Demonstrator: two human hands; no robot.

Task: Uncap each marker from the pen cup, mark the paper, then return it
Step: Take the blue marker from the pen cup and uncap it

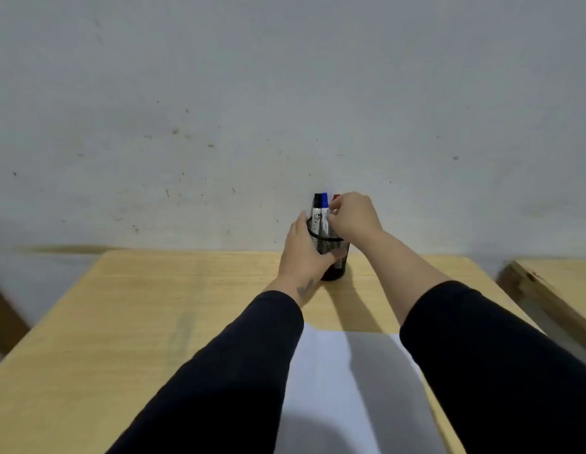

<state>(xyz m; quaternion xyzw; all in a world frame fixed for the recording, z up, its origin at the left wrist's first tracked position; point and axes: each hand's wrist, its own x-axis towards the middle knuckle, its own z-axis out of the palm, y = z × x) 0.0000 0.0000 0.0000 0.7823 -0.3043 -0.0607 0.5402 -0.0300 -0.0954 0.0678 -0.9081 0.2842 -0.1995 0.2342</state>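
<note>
A black mesh pen cup (pixel 334 253) stands at the far edge of the wooden table (pixel 154 306), against the wall. Three capped markers stick up from it: a black-capped marker (pixel 317 208), a blue-capped marker (pixel 324 206) and a red-capped marker (pixel 336 197), the last mostly hidden. My left hand (pixel 303 253) wraps around the cup's left side. My right hand (pixel 354 213) is at the marker tops, fingers pinched around the red-capped marker. A white sheet of paper (pixel 321 371) lies near me between my forearms.
A stained grey wall (pixel 285 109) rises directly behind the cup. A second wooden table (pixel 560 283) stands to the right across a narrow gap. My dark sleeves cover much of the paper's edges.
</note>
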